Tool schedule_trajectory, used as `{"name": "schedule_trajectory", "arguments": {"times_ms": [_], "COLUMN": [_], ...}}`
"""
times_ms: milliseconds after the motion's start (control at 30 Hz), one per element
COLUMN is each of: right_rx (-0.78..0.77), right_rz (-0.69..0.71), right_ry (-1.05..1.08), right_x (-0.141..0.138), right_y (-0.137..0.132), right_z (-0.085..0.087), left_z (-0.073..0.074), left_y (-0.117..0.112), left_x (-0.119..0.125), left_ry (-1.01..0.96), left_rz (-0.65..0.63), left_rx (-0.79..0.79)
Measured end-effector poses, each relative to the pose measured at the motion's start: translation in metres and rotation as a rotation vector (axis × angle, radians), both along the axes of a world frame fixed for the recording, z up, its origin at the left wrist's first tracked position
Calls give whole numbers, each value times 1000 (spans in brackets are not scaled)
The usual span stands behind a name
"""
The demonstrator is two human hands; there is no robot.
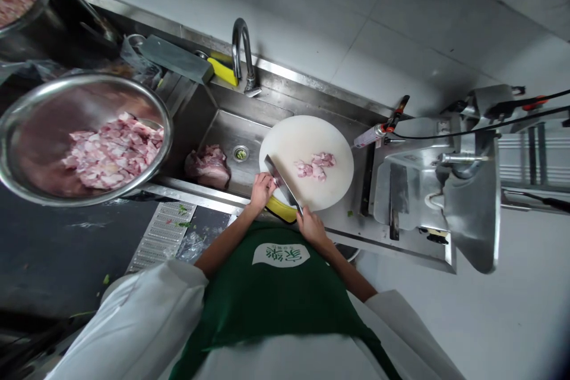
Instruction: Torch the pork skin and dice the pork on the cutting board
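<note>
A cleaver slants over the near-left part of a round white cutting board. Its handle is in my right hand, whose fingers are wrapped round it. At the board's left edge my left hand is closed, fingertips bent together beside the blade's far end. Whatever they pinch, if anything, is too small to make out. Several cut pieces of pale pink raw meat lie on the board, right of the blade and apart from it. Something yellow shows under the board's near edge.
A large chunk of raw meat lies in the steel sink, left of the board. Farther left stands a wide steel bowl with cut meat. A faucet rises behind. At right is a metal slicing machine, with a spray can nearby.
</note>
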State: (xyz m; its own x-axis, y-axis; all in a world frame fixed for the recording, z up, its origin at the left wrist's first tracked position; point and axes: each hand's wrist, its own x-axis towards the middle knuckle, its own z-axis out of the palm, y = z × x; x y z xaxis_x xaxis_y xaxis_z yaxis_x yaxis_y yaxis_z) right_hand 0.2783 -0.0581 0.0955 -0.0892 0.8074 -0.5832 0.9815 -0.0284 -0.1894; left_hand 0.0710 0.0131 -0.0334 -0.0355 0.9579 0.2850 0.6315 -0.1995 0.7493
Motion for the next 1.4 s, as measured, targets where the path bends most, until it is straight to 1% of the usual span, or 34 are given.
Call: {"name": "schedule_trajectory", "arguments": {"times_ms": [100,233,300,367,433,500,533,600,633,667,700,767,833,867,900,933,1000,1067,1133,1167,1200,1233,1267,1333,1400], "right_rx": [3,74,116,158,209,293,342,395,370,307,224,86,40,42,39,28,-3,-34,-37,-25,0,37,86,199,246], "right_rz": [-14,-70,-105,-102,-69,-55,-59,-77,-81,-80,-73,-55,-49,-45,-46,-50,-62,-79,-92,-104,-130,-172,-231,-409,-644], "right_ry": [13,98,112,95,79,84,94,106,93,68,42,5,0,8,12,12,17,37,97,140,185,230,275,369,493], "right_x": [13,21,24,23,18,8,1,-15,-23,-29,-35,-39,-36,-31,-25,-18,-3,14,32,41,51,62,74,98,124], "right_y": [-5,16,25,30,31,29,28,26,25,25,25,27,28,28,26,23,14,1,-13,-18,-23,-25,-26,-21,-11], "right_z": [-2,-8,-6,3,17,29,33,32,28,23,16,4,-5,-7,-9,-10,-10,-9,-7,-6,-5,-4,-4,-7,-17], "left_z": [0,3,6,9,11,12,12,14,15,17,18,19,18,15,13,9,3,0,1,2,4,7,9,13,15], "left_y": [-3,-9,-11,-12,-14,-17,-19,-21,-23,-23,-24,-24,-23,-22,-20,-18,-11,-2,7,11,14,16,17,17,19], "left_x": [1,4,6,7,6,5,3,0,-1,-1,-1,1,5,7,8,8,4,-4,-11,-12,-11,-8,-3,15,38], "left_ry": [-37,-104,-185,-294,-398,-470,-484,-456,-419,-370,-314,-200,-104,-67,-40,-22,-14,-54,-117,-146,-161,-159,-141,-65,24], "left_rz": [11,152,194,200,237,327,381,476,496,485,439,254,66,1,-38,-48,-4,110,220,253,258,230,168,-6,-149], "left_rx": [0,-1,-24,-57,-94,-126,-129,-95,-62,-25,5,21,-5,-26,-45,-58,-67,-44,-10,6,19,24,25,18,3]}}
